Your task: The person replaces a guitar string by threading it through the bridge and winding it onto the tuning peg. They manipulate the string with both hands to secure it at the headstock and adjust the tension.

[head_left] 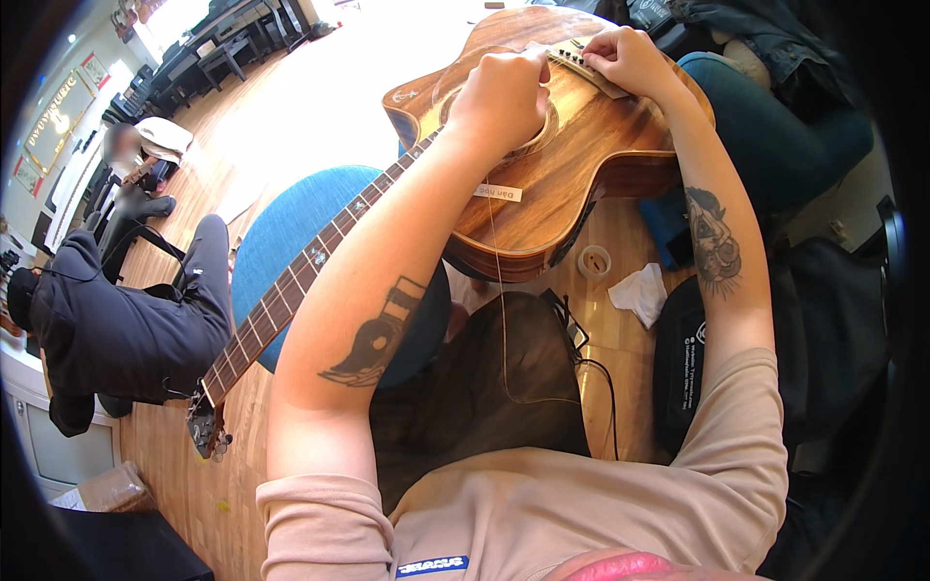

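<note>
Reaches over guitar body (581,150) at 1 o'clock; curls left hand (504,97), hiding fingertips and any hold; half-curls right hand (625,63) at bridge pins (573,58), grip unclear. Overlooks wooden floor (165,465), blue stool (291,213) at 10.

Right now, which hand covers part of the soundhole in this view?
The left hand; the right hand is at the bridge of the acoustic guitar.
</note>
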The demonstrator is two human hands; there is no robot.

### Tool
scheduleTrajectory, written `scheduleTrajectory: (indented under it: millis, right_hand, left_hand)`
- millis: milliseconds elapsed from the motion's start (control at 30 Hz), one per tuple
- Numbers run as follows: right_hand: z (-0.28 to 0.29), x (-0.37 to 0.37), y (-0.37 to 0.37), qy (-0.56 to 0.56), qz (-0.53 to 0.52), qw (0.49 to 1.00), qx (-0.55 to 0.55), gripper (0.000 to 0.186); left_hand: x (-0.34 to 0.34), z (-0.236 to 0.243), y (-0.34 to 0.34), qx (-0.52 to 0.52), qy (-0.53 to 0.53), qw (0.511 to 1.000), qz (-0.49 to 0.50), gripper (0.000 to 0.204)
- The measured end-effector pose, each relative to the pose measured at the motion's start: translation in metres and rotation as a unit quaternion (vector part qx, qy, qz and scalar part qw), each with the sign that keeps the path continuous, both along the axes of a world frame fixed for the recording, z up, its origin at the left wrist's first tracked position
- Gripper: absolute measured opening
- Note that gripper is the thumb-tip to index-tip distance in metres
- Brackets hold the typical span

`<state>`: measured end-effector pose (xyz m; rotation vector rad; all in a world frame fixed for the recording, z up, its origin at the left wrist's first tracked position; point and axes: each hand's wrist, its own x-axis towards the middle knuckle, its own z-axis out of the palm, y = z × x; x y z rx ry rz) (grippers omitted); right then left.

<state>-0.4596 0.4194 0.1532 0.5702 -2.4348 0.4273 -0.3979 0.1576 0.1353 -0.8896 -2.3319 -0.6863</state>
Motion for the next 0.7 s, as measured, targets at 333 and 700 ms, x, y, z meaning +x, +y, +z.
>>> scheduleTrajectory:
  millis: [333,700]
  right_hand:
    - [0.0,-0.008,0.005,-0.02,0.025,0.999,0.017,0.011]
    - [0.008,0.015,-0.03,0.046,-0.039,0.998,0.012,0.014]
  left_hand:
    - [0.005,-0.013,0.006,0.009,0.022,1.0,0.003,0.019]
    - [0.002,-0.011,0.0,-0.003,0.02,0.999,0.027,0.019]
